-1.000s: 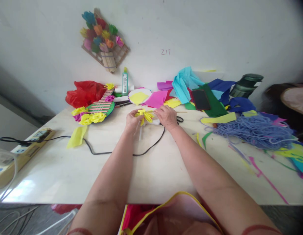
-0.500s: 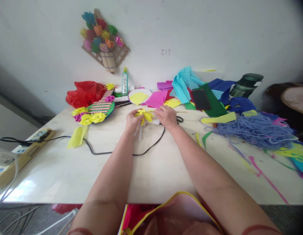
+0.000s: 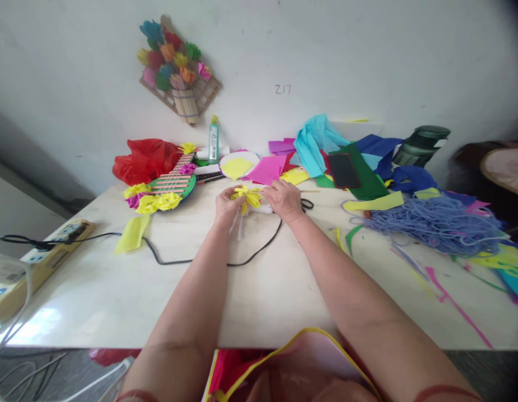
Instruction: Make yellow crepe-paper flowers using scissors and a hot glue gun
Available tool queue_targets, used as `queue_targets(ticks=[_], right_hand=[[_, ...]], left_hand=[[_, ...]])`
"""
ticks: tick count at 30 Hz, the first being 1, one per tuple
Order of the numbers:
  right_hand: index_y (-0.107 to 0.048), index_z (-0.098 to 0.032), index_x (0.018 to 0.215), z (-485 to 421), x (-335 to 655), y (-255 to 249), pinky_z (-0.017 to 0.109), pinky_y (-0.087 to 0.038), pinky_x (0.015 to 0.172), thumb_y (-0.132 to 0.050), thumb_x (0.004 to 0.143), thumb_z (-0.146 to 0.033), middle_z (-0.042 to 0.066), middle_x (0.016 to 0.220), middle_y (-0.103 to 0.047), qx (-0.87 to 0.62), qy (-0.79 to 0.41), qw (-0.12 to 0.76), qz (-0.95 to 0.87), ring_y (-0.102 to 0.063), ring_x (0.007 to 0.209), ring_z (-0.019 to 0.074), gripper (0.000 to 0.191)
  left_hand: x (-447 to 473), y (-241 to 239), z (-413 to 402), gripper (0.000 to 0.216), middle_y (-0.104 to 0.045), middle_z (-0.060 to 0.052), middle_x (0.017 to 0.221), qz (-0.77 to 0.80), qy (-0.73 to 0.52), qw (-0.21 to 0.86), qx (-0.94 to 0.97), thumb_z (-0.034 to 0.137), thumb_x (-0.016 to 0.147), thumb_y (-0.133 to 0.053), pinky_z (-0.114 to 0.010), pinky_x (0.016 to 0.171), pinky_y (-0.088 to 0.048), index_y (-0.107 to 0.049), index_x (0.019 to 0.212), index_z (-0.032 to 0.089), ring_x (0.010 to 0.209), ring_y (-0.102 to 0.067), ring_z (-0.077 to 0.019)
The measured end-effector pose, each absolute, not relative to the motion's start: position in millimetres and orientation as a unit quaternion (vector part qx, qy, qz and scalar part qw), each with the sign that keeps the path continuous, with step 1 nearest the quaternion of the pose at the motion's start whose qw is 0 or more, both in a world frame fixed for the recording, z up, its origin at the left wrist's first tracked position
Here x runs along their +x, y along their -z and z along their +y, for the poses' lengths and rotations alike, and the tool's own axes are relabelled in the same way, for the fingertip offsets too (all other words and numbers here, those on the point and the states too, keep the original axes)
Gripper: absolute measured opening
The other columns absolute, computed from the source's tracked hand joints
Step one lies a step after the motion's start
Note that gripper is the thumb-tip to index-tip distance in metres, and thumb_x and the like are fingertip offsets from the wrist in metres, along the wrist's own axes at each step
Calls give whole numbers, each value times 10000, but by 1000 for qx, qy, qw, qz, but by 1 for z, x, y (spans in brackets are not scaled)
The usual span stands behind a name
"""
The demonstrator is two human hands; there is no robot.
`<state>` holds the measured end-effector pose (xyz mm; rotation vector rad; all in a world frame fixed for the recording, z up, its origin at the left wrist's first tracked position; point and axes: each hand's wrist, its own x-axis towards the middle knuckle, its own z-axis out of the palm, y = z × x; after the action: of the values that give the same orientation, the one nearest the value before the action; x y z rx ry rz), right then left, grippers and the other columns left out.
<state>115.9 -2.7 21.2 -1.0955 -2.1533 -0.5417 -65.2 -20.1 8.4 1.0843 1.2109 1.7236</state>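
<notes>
My left hand (image 3: 226, 205) is closed around the base of a yellow crepe-paper flower (image 3: 247, 197), held just above the pale table (image 3: 116, 285). My right hand (image 3: 284, 200) pinches the flower's petals from the right side. A white glue gun (image 3: 265, 209) lies under the flower, mostly hidden by my hands, and its black cord (image 3: 259, 251) loops toward me across the table.
A green craft board with yellow and pink flowers (image 3: 164, 192) lies to the left, beside a red bag (image 3: 145, 159). A glue bottle (image 3: 213, 139), paper plate (image 3: 237, 165), coloured paper sheets (image 3: 317, 151), a phone (image 3: 343, 170) and blue yarn (image 3: 435, 223) lie behind and right. A power strip (image 3: 44, 254) sits far left.
</notes>
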Motion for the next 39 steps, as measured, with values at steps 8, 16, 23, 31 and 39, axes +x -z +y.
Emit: queue_targets(ticks=[8, 16, 23, 31, 39], right_hand=[[-730, -213, 838, -4, 116, -23, 326, -253, 676, -485, 976, -396, 66, 780, -620, -415, 209, 330, -822, -459, 788, 195, 336], [-742, -217, 849, 1, 118, -20, 324, -264, 677, -504, 968, -359, 73, 802, -610, -417, 202, 346, -816, -451, 821, 202, 302], [-748, -219, 853, 2, 119, -19, 321, -278, 683, -505, 966, -369, 72, 811, -616, -416, 194, 346, -818, -453, 828, 202, 307], [-756, -220, 877, 3, 120, -19, 311, -290, 694, -501, 967, -389, 68, 810, -614, -403, 186, 347, -827, -462, 828, 198, 319], [-757, -217, 861, 4, 120, -19, 312, -288, 691, -458, 982, -409, 70, 799, -621, -394, 192, 346, -830, -458, 813, 197, 375]], left_hand=[[-66, -10, -22, 423, -673, -17, 764, 463, -673, 376, 437, 254, 462, -767, -262, 640, -466, -700, 869, 161, 665, -584, -143], [-65, -13, -28, 422, -647, -30, 773, 442, -672, 381, 456, 245, 461, -784, -255, 604, -435, -677, 865, 182, 680, -566, -153], [-65, -14, -28, 399, -651, -15, 750, 439, -674, 390, 449, 233, 455, -776, -247, 579, -428, -669, 837, 189, 642, -560, -141], [-65, -15, -29, 403, -658, -20, 781, 443, -658, 390, 467, 242, 457, -785, -243, 582, -417, -663, 837, 183, 647, -555, -135], [-64, -15, -29, 376, -668, -14, 743, 436, -664, 395, 461, 224, 466, -774, -235, 569, -420, -688, 831, 182, 623, -557, -129]])
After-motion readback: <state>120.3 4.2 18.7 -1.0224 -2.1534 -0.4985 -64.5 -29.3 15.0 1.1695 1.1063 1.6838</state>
